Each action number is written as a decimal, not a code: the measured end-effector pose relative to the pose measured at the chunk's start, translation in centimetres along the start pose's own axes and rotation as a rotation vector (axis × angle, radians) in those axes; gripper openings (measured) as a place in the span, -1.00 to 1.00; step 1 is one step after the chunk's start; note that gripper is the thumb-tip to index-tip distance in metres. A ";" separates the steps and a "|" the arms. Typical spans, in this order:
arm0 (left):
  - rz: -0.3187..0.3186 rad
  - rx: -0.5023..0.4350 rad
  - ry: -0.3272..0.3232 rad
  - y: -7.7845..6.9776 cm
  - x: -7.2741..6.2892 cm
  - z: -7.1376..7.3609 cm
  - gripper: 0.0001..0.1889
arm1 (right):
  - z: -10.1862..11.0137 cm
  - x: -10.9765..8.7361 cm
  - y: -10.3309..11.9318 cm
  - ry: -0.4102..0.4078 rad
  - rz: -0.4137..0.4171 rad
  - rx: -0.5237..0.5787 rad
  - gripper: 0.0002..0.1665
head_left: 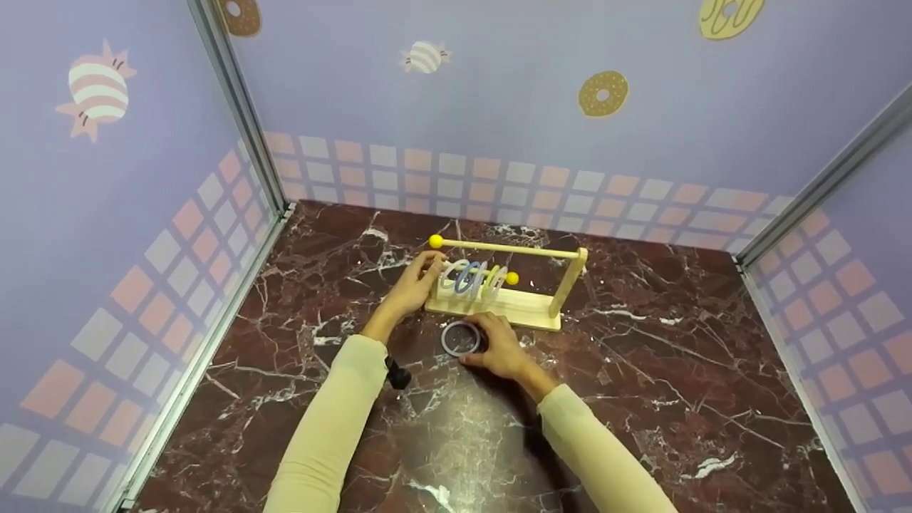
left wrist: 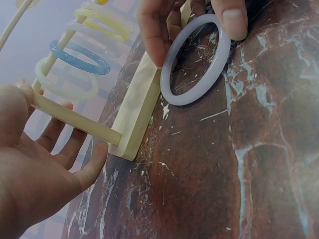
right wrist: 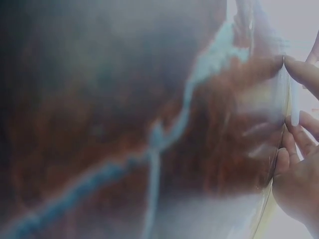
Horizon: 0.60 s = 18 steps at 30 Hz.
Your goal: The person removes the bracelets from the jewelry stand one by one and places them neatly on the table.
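A wooden bangle stand [head_left: 527, 309] stands on the marbled surface, with two rods ending in yellow balls. My left hand [head_left: 415, 286] holds its left upright [left wrist: 75, 118], the fingers behind the post and the thumb near its top. On the lower rod hang several bangles, among them a whitish one [left wrist: 67, 92], a blue one [left wrist: 79, 62] and a yellow one [left wrist: 107, 25]. In front of the base, my right hand [head_left: 502, 349] pinches a pale lavender bangle [left wrist: 184, 98] between thumb and fingers. The right wrist view shows mostly blurred surface, with fingers at its right edge.
The upper rod [head_left: 509, 248] runs from the right upright [head_left: 568, 285] and carries no bangles. Dark red marbled tabletop [head_left: 677, 399] surrounds the stand. Patterned lilac panels [head_left: 499, 92] enclose it at the back and sides.
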State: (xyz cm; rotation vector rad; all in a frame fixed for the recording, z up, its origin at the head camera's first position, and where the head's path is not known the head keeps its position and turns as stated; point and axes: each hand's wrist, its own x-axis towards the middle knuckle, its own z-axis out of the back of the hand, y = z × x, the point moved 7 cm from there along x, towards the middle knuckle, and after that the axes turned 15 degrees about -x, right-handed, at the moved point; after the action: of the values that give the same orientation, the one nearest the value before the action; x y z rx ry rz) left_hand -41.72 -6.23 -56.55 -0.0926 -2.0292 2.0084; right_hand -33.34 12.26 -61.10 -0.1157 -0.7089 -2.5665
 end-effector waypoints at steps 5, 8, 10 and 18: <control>0.013 0.005 -0.004 -0.1 0.0 0.1 -0.58 | -0.1 0.1 0.0 0.030 -0.013 -0.008 -0.09; 0.005 0.006 -0.005 -0.3 0.0 0.2 -0.59 | -0.1 0.1 0.0 0.043 -0.020 -0.005 -0.08; -0.011 0.014 -0.005 -0.5 0.1 0.2 -0.60 | 0.0 0.2 0.0 0.040 -0.022 -0.003 -0.08; -0.075 -0.042 -0.045 -0.4 0.6 0.6 -0.65 | 0.2 0.2 0.1 0.018 -0.004 0.000 -0.10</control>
State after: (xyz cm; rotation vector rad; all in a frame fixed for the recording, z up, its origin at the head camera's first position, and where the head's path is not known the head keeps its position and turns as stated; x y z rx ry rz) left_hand -42.40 -6.69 -56.05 0.0202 -2.0709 1.9395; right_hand -33.45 12.22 -60.81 -0.0907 -0.7031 -2.5685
